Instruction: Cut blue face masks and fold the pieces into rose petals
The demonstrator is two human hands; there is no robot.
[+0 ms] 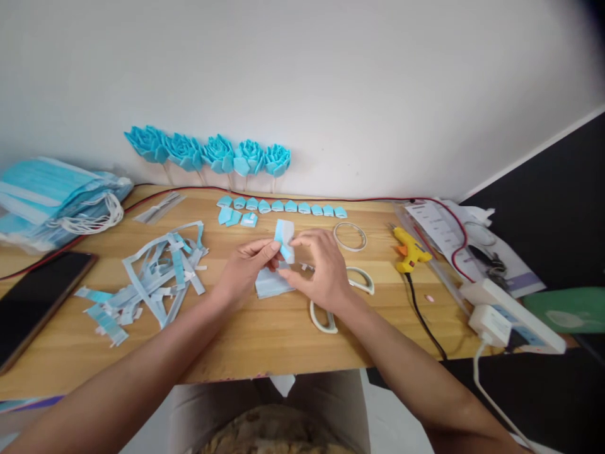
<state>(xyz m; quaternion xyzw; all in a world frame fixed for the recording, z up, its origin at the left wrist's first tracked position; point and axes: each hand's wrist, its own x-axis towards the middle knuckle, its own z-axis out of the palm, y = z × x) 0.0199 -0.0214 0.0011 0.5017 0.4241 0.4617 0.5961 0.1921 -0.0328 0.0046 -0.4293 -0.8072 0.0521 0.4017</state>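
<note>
My left hand (246, 266) pinches a small folded piece of blue and white mask fabric (285, 238) between thumb and fingers, above the table. My right hand (324, 268) is just right of it, thumb and fingers apart in a curve; a fingertip is close to the fabric's edge, and I cannot tell if it touches. Below the hands lies a stack of pale blue fabric pieces (271, 285), partly covered. White-handled scissors (325, 320) lie under my right hand, their blades mostly hidden. Beyond is a row of small folded blue petals (278, 206), with a few more petals (249, 219) in front.
Several blue fabric flowers (218, 154) on sticks lean against the wall. Left are masks (42, 195), fabric scraps (155, 284) and a phone (38, 309). Right are a tape roll (350, 236), a yellow glue gun (410, 248) with its cord, and a power strip (515, 315).
</note>
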